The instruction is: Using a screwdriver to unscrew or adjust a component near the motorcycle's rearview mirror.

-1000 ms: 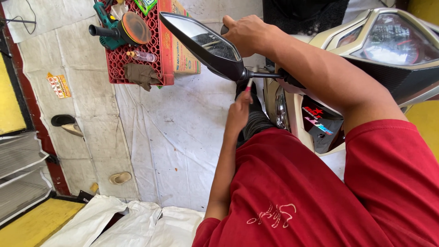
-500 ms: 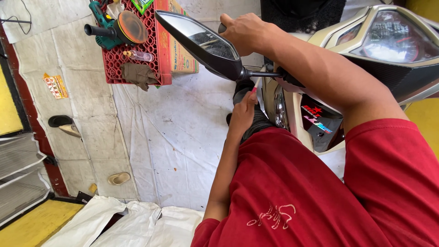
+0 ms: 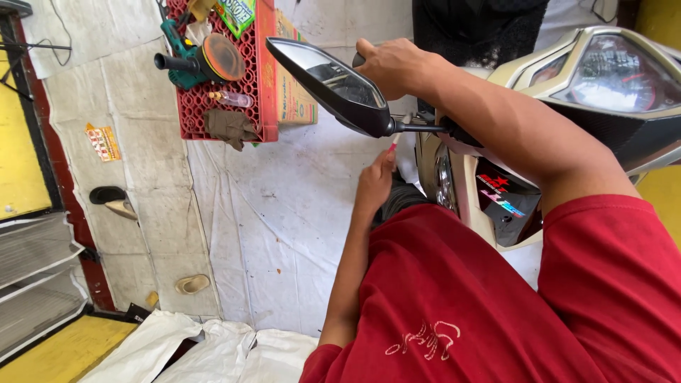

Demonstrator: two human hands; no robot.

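Right hand clamped on scooter handlebar behind mirror; left hand pinches small red tool below mirror stalk.

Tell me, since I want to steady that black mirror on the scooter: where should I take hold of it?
Probably the mirror housing itself: wrap a hand over its rounded back edge from the far side, where the right hand sits. The thin stem below gives little to grip, and the glass face would smudge.
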